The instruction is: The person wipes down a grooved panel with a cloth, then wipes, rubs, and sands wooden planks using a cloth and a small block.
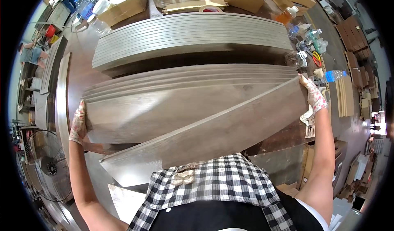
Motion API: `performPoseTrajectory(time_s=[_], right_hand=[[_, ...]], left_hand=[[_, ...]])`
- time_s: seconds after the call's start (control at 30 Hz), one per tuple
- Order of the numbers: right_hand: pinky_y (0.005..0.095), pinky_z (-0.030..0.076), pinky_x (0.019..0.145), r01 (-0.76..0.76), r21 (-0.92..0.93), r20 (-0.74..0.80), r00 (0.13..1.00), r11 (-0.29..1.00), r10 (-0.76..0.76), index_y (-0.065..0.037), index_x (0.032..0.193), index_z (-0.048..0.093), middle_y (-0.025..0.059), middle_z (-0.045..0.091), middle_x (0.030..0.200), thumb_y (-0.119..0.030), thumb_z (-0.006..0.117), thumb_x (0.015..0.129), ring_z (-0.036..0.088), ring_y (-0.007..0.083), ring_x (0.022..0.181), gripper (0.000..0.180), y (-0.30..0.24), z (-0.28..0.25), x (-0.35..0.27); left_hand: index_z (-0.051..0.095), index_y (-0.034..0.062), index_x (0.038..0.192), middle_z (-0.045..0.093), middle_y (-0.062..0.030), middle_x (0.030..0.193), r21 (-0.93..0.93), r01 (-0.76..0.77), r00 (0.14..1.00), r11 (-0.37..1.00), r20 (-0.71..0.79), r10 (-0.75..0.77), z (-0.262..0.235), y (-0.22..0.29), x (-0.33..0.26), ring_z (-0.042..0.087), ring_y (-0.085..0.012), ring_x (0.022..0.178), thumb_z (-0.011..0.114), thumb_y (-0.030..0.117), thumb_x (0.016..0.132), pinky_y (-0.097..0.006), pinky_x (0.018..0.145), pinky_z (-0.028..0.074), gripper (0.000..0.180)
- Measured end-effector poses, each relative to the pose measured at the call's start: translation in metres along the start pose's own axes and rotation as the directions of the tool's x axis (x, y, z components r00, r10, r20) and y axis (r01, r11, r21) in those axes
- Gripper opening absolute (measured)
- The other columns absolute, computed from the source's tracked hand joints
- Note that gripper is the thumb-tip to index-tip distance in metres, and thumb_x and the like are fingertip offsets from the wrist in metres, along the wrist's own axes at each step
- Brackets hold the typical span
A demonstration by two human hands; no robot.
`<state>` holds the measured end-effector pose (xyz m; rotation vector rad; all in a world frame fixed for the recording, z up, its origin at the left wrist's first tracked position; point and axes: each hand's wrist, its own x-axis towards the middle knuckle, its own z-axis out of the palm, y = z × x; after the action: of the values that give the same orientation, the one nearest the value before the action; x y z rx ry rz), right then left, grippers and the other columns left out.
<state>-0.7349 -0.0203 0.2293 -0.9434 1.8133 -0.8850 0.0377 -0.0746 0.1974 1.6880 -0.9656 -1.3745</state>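
Note:
A long grey wood-grain board (213,132) lies tilted across the near stack of boards (164,95), its right end raised. In a patterned glove, my right hand (312,94) grips that raised right end. My left hand (78,123), also gloved, holds the left end of the near stack. A second stack of the same grey boards (193,36) lies farther back on the brown table (80,67). My checked shirt fills the lower middle.
Cardboard boxes (125,1), a tape roll (210,9) and bottles (334,76) crowd the table's far and right edges. A fan (49,165) stands at lower left. Brown panels (355,38) are stacked on the right floor. Another person (30,54) is at far left.

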Motion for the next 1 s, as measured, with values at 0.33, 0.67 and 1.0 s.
performPoseTrajectory(time_s=[0.33,0.67,1.0], right_hand=[[0.0319,0.033,0.101,-0.089,0.056,-0.074,0.993,0.994,0.093,-0.007,0.127,0.052,0.0062,0.054,0.122,-0.048,0.066,0.076,0.047,0.0161,0.115,0.067,0.024,-0.025,-0.022],[0.0335,0.03,0.101,-0.06,-0.306,-0.121,0.992,0.95,0.024,-0.003,0.133,0.044,0.0093,0.047,0.131,-0.066,0.053,0.077,0.042,0.0194,0.12,0.085,0.021,0.0,-0.016],[0.0301,0.037,0.094,0.016,-0.185,0.005,1.0,0.983,-0.015,-0.007,0.127,0.052,0.0028,0.054,0.117,-0.064,0.049,0.083,0.049,0.0139,0.107,0.072,0.044,-0.014,0.003]], left_hand=[[0.05,0.0021,0.125,0.056,-0.0054,0.114,0.048,0.063,0.998,0.997,0.013,-0.064,0.014,-0.003,-0.016,0.054,-0.0146,0.097,0.047,0.05,0.091,-0.028,0.084,0.045,0.059],[0.04,-0.0015,0.132,0.052,-0.0203,0.124,0.747,-0.229,0.861,0.624,-0.144,0.488,0.011,0.004,0.004,0.052,-0.0306,0.112,0.063,0.034,0.085,-0.037,0.098,0.039,0.063],[0.04,0.0051,0.134,0.044,-0.0208,0.131,0.848,-0.077,0.65,0.525,-0.356,0.671,-0.044,-0.067,-0.095,0.041,-0.0301,0.124,0.054,0.03,0.091,-0.037,0.101,0.036,0.052]])
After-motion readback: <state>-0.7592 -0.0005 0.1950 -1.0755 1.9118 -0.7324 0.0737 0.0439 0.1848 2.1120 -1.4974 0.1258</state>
